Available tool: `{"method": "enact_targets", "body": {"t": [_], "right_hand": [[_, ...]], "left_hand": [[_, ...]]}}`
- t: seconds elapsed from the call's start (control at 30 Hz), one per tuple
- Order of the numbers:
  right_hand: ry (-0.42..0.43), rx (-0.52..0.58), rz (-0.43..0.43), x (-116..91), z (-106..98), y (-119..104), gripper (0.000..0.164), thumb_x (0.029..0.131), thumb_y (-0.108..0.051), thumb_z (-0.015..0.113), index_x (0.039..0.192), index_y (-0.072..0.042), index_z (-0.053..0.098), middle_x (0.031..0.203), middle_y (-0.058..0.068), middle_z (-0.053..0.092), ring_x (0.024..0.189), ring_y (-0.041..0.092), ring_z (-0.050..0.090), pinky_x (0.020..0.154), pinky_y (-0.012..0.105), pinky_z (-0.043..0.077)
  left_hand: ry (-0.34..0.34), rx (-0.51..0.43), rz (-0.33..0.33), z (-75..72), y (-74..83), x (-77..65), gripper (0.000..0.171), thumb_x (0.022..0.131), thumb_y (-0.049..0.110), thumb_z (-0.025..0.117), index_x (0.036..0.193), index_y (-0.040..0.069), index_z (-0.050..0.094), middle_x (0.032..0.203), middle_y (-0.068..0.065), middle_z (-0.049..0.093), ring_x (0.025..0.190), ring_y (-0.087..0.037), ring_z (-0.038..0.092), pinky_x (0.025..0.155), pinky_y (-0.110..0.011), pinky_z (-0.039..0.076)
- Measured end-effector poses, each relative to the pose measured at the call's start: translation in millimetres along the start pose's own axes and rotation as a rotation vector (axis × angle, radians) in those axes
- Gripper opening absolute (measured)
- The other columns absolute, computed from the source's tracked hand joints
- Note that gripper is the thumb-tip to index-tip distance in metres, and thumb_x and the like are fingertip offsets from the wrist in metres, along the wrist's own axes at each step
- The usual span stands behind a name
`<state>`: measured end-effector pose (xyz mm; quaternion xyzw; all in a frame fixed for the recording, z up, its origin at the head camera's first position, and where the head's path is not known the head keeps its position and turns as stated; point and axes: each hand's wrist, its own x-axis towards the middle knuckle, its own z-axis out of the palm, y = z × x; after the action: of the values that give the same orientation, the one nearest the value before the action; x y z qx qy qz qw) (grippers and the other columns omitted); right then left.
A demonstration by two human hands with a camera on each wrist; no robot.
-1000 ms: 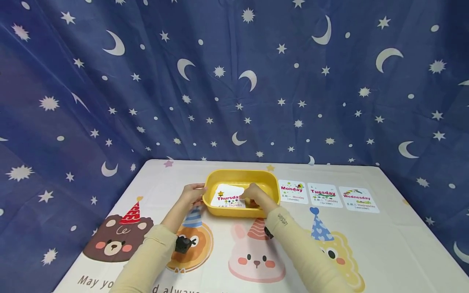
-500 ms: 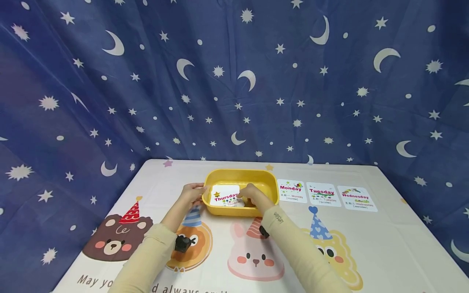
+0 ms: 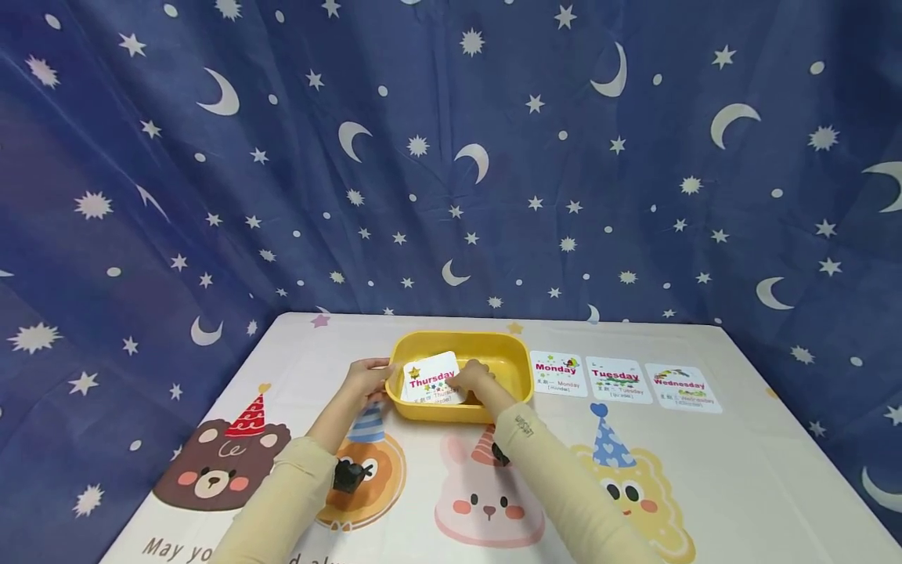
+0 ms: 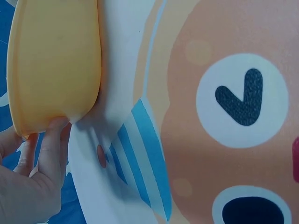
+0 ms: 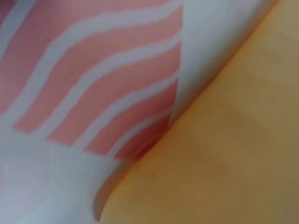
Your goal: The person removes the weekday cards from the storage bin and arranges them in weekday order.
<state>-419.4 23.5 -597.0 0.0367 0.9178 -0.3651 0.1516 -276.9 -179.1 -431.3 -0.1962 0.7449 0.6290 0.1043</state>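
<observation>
A yellow plastic bin (image 3: pixel 451 413) stands near the back of the table. My left hand (image 3: pixel 368 377) grips its left end, thumb over the rim and fingers against the outer wall; the left wrist view shows these fingers (image 4: pixel 50 151) pressed to the bin's corner (image 4: pixel 56 60). Inside, a white card printed "Thursday" (image 3: pixel 431 381) leans tilted in the left half. My right hand (image 3: pixel 481 382) reaches over the front rim and pinches the card's right edge. In the right wrist view only the bin's outer wall (image 5: pixel 219 149) and the tablecloth show; the hand is hidden.
Right of the bin, three cards lie in a row: "Monday" (image 3: pixel 558 374), "Tuesday" (image 3: pixel 619 381) and "Wednesday" (image 3: pixel 683 388). A white tablecloth (image 3: pixel 747 478) with cartoon animals covers the table. Behind hangs a blue curtain (image 3: pixel 395 172) with moons and stars.
The Thursday card has shifted slightly left and turned, its right side now higher. My right hand has moved a little left with it. My left hand stays on the bin.
</observation>
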Motion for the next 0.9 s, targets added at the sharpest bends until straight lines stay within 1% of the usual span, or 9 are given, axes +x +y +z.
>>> {"method": "enact_targets", "body": {"t": [0.1, 0.2, 0.27, 0.4, 0.47, 0.6, 0.7, 0.8, 0.9], "right_hand": [[-0.057, 0.078, 0.016, 3, -6, -1, 0.047, 0.084, -0.035, 0.07, 0.109, 0.003, 0.059, 0.102, 0.016, 0.056, 0.091, 0.029, 0.049, 0.077, 0.033, 0.046], [-0.092, 0.15, 0.066, -11, -18, -12, 0.031, 0.084, -0.023, 0.069, 0.099, 0.002, 0.062, 0.091, 0.013, 0.056, 0.08, 0.027, 0.05, 0.066, 0.032, 0.043], [-0.111, 0.203, 0.112, -19, -23, -15, 0.034, 0.083, -0.023, 0.071, 0.105, 0.001, 0.062, 0.099, 0.012, 0.057, 0.087, 0.027, 0.051, 0.074, 0.035, 0.045], [-0.129, 0.278, 0.097, -27, -28, -14, 0.041, 0.078, -0.025, 0.077, 0.104, 0.003, 0.063, 0.099, 0.013, 0.056, 0.087, 0.027, 0.049, 0.074, 0.034, 0.045], [-0.122, 0.289, 0.101, -45, -37, -23, 0.039, 0.079, -0.023, 0.076, 0.104, 0.003, 0.062, 0.1, 0.014, 0.056, 0.087, 0.027, 0.049, 0.073, 0.034, 0.044], [-0.109, 0.311, 0.176, -113, -68, -63, 0.037, 0.085, -0.014, 0.067, 0.115, 0.005, 0.058, 0.111, 0.016, 0.054, 0.093, 0.027, 0.048, 0.076, 0.033, 0.042], [-0.12, 0.339, 0.166, -153, -88, -79, 0.03, 0.09, -0.01, 0.06, 0.115, 0.007, 0.057, 0.104, 0.013, 0.052, 0.084, 0.021, 0.046, 0.071, 0.027, 0.04], [-0.174, 0.43, 0.095, -102, -72, -44, 0.028, 0.088, -0.01, 0.062, 0.111, 0.006, 0.056, 0.095, 0.01, 0.056, 0.076, 0.018, 0.05, 0.068, 0.024, 0.046], [-0.223, 0.549, 0.025, -22, -46, 3, 0.037, 0.083, -0.01, 0.068, 0.115, 0.003, 0.053, 0.091, 0.01, 0.061, 0.076, 0.021, 0.058, 0.069, 0.03, 0.053]], "left_hand": [[-0.004, -0.009, 0.015, -0.4, 0.3, -0.3, 0.04, 0.095, 0.01, 0.055, 0.133, -0.003, 0.048, 0.124, -0.026, 0.056, 0.071, -0.012, 0.064, 0.059, -0.022, 0.056], [0.002, -0.007, 0.019, -1.1, 0.1, -0.3, 0.04, 0.095, 0.011, 0.055, 0.132, -0.002, 0.049, 0.124, -0.026, 0.057, 0.071, -0.012, 0.065, 0.058, -0.022, 0.056], [0.005, -0.002, 0.013, -1.5, -0.8, -0.4, 0.04, 0.095, 0.011, 0.055, 0.133, -0.002, 0.049, 0.125, -0.026, 0.056, 0.071, -0.013, 0.065, 0.058, -0.022, 0.056], [0.006, 0.002, 0.0, -1.2, -2.7, -0.8, 0.041, 0.095, 0.011, 0.055, 0.133, -0.002, 0.048, 0.127, -0.027, 0.054, 0.073, -0.014, 0.065, 0.057, -0.022, 0.056], [0.009, 0.005, 0.005, -0.9, -3.3, -0.8, 0.041, 0.095, 0.011, 0.055, 0.133, -0.002, 0.048, 0.127, -0.026, 0.054, 0.073, -0.014, 0.065, 0.056, -0.021, 0.055], [0.022, 0.009, 0.011, -0.6, -2.9, -0.9, 0.04, 0.095, 0.012, 0.056, 0.133, -0.001, 0.049, 0.126, -0.026, 0.055, 0.072, -0.013, 0.064, 0.057, -0.021, 0.055], [0.019, 0.009, 0.016, -0.1, -3.0, -1.1, 0.04, 0.095, 0.011, 0.056, 0.132, -0.001, 0.05, 0.124, -0.026, 0.057, 0.069, -0.012, 0.063, 0.057, -0.021, 0.055], [0.013, 0.0, 0.024, 0.7, -3.5, -0.7, 0.039, 0.094, 0.01, 0.056, 0.131, -0.002, 0.05, 0.122, -0.026, 0.058, 0.067, -0.011, 0.063, 0.057, -0.022, 0.056], [0.008, -0.008, 0.027, 0.8, -2.6, -0.4, 0.039, 0.095, 0.01, 0.056, 0.131, -0.002, 0.05, 0.122, -0.027, 0.057, 0.068, -0.012, 0.064, 0.056, -0.022, 0.055]]}}
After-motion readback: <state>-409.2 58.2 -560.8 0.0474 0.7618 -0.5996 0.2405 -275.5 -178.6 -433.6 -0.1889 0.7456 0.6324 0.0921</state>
